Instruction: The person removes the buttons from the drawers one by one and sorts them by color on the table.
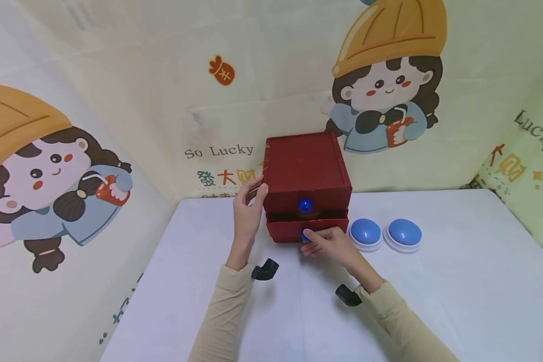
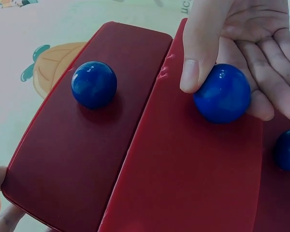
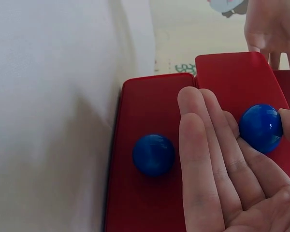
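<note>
Box [image 1: 305, 163]: one, glossy red, on desk [image 1: 475, 286]
Drawers [image 1: 282, 232]: three, middle juts out
Knobs [image 2: 94, 84]: three, round, blue
Buttons [image 1: 365, 231]: two, blue-and-white, beside box
Right grip [image 1: 330, 245]: pinching middle knob
Left grip [image 1: 248, 211]: loose, touching box

White tabletop [image 1: 163, 301], smooth, far edge meeting the back wall [image 1: 280, 90]. Back wall: cream printed covering, faint creases. Far right of it, cartoon figure [image 1: 389, 85] in orange hat, blue clothes, red drink. Orange pouch print [image 1: 221, 71] left of centre, "So Lucky" lettering [image 1: 219, 151] lower, colored Chinese characters [image 1: 226, 177] under that. Left wall [image 1: 131, 151]: paler, similar large figure [image 1: 86, 216]. Right wall [image 1: 534, 211]: yellowish-green, "Lucky" lettering [image 1: 535, 130]. Soft light, faint tabletop shadows.
</note>
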Demonstrator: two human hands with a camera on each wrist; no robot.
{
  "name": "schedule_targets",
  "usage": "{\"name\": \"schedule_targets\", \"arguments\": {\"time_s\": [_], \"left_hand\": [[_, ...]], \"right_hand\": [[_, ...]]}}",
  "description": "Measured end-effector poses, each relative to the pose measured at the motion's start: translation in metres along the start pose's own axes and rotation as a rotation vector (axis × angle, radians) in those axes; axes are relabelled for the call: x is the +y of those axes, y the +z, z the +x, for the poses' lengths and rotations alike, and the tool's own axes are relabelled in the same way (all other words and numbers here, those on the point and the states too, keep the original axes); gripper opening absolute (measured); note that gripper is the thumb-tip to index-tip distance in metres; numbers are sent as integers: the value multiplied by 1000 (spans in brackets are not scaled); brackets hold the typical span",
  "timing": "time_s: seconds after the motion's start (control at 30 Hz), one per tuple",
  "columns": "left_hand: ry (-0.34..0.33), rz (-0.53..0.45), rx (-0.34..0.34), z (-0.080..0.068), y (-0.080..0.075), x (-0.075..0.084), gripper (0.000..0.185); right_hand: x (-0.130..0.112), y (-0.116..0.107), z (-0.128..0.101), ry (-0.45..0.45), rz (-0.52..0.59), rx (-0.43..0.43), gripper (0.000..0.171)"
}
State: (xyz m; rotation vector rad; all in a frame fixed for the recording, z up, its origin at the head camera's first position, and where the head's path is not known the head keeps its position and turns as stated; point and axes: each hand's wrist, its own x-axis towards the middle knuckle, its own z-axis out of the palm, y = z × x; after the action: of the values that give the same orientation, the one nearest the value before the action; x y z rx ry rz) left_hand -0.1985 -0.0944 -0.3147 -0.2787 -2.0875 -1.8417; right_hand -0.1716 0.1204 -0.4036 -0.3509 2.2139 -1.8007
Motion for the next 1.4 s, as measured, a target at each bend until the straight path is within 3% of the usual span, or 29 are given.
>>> {"name": "schedule_targets", "arguments": {"time_s": [0.57, 1.4], "left_hand": [[-12, 20, 9, 0, -4, 4, 39], [-43, 7, -16, 0, -2, 3, 41]], "right_hand": [[0, 8, -11, 13, -8, 14, 49], [3, 4, -24, 4, -34, -32, 45]]}}
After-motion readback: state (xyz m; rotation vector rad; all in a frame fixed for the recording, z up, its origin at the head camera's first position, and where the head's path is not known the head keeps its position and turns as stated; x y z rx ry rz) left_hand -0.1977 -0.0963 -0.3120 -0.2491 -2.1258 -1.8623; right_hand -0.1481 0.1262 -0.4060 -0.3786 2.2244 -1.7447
